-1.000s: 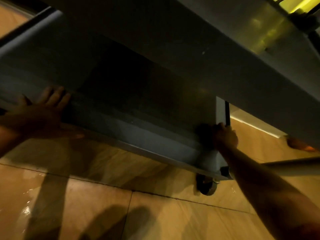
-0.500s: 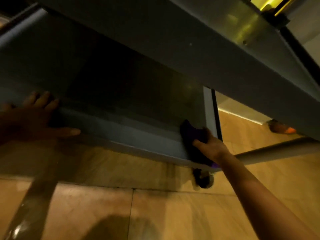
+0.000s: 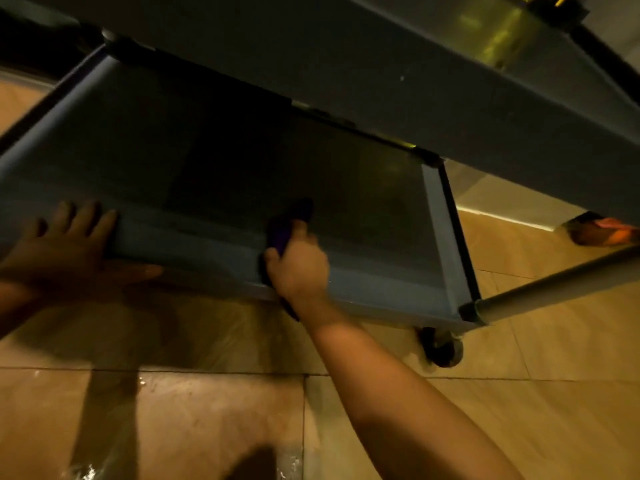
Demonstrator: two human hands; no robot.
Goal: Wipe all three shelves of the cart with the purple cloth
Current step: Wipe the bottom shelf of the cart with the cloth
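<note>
The grey cart's bottom shelf fills the middle of the head view, dim under the shelf above. My right hand grips the purple cloth and presses it on the shelf's near rim, a little right of the middle. Part of the cloth hangs below the rim under my wrist. My left hand lies flat on the near rim at the left, fingers spread over the edge and thumb along the outside.
The cart stands on a tan tiled floor with wet shine. A black caster sits under the near right corner, where a metal post runs out to the right. Something orange lies on the floor at far right.
My right hand has slid the cloth leftward along the near rim from the right corner toward the middle. The view has shifted, showing more of the bottom shelf. The left hand has stayed put.
</note>
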